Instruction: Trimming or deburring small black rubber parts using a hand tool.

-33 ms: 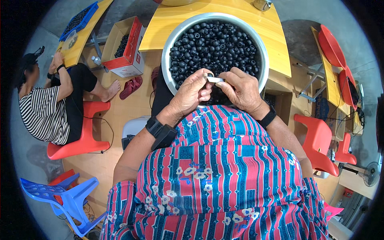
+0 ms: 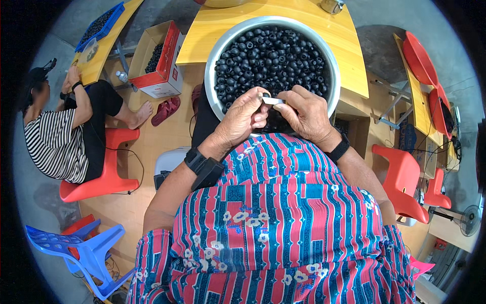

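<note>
Over the near rim of a large metal basin [image 2: 334, 66], my two hands meet. My left hand [image 2: 243, 115] is closed, pinching a small black round part [image 2: 266, 95] between thumb and fingertips. Held in the closed fingers of my right hand [image 2: 308, 112] is a short, flat, pale blade-like tool [image 2: 273, 101], its end against or very close to the black part. Its handle is hidden in the hand. Many small black hollow round parts [image 2: 271, 58] fill the basin.
The basin stands at the near edge of a yellow table [image 2: 349, 40]. At the left, a person [image 2: 61, 126] sits on a red chair [image 2: 119, 167] beside an open carton [image 2: 164, 76] of black parts. A blue chair [image 2: 91, 253] is nearer. Right are red basins [image 2: 420, 58] and a red stool [image 2: 400, 177].
</note>
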A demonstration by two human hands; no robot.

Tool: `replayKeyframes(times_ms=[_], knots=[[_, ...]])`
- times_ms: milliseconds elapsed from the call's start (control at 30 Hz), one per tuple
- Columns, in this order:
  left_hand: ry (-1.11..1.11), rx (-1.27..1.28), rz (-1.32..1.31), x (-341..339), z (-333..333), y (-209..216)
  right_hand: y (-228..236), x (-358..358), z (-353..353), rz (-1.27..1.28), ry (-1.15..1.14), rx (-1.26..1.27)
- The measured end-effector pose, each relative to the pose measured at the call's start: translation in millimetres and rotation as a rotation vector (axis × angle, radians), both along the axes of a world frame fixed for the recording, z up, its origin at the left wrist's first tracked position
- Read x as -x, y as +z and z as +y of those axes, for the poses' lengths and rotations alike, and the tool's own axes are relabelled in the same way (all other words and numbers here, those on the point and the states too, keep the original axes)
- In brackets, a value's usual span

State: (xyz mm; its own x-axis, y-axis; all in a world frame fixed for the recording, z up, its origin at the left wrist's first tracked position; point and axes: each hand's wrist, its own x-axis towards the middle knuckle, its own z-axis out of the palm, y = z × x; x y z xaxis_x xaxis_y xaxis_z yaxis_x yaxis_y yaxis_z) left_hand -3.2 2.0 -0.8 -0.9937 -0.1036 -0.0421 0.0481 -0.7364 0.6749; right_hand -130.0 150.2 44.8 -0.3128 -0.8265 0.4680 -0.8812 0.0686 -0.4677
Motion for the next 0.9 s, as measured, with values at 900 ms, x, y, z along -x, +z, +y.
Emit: replayKeyframes(times_ms=[900], knots=[[-0.001, 0.001, -0.028, 0.9, 0.0, 0.3, -3.2, 1.3, -0.7, 0.008, -0.003, -0.016]])
